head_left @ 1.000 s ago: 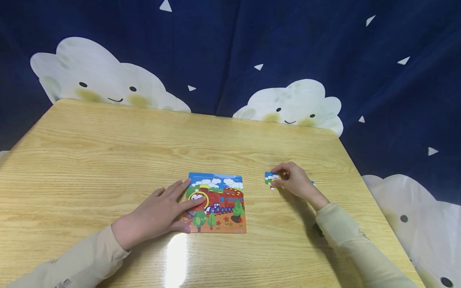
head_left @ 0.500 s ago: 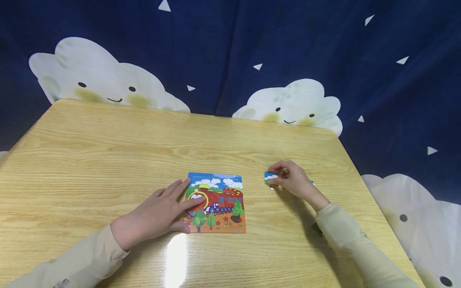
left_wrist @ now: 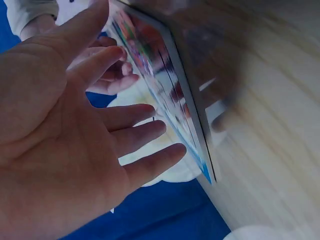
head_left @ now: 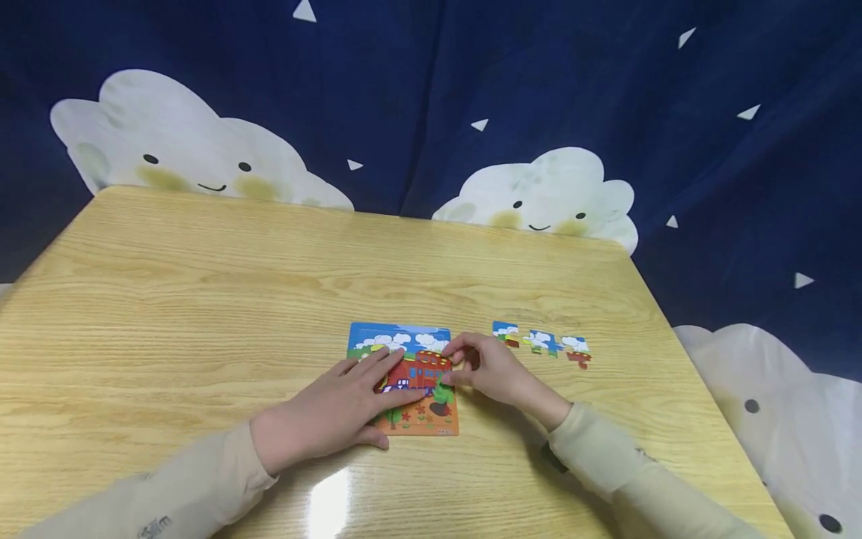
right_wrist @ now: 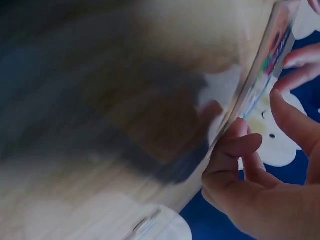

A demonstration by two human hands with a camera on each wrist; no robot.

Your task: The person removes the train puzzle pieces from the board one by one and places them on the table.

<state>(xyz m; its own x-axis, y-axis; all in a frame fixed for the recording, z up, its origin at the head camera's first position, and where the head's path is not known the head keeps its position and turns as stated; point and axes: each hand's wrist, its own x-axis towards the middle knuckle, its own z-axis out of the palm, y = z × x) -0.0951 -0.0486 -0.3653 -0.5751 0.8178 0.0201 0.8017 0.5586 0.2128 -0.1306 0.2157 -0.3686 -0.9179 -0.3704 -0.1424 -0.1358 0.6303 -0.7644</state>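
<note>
A jigsaw puzzle [head_left: 404, 337] with a red train, trees and a blue sky lies flat on the table in the head view. My left hand [head_left: 330, 415] stretches across its left and middle part with straight, spread fingers; the left wrist view shows these fingers [left_wrist: 155, 162] close over the picture. My right hand [head_left: 494, 370] is at the puzzle's right edge, thumb and bent forefinger apart, with no piece showing between them. To the right lie three loose bits: a left puzzle piece [head_left: 503, 332], a middle puzzle piece [head_left: 542, 341] and a right puzzle piece [head_left: 577, 349].
The wooden table [head_left: 222, 277] runs back to a dark blue curtain [head_left: 397, 97] printed with smiling clouds. Light glares off the tabletop in front of the puzzle.
My right hand has let go of the left piece and moved left to the puzzle's edge, uncovering the loose pieces. My left hand has slid right over the train.
</note>
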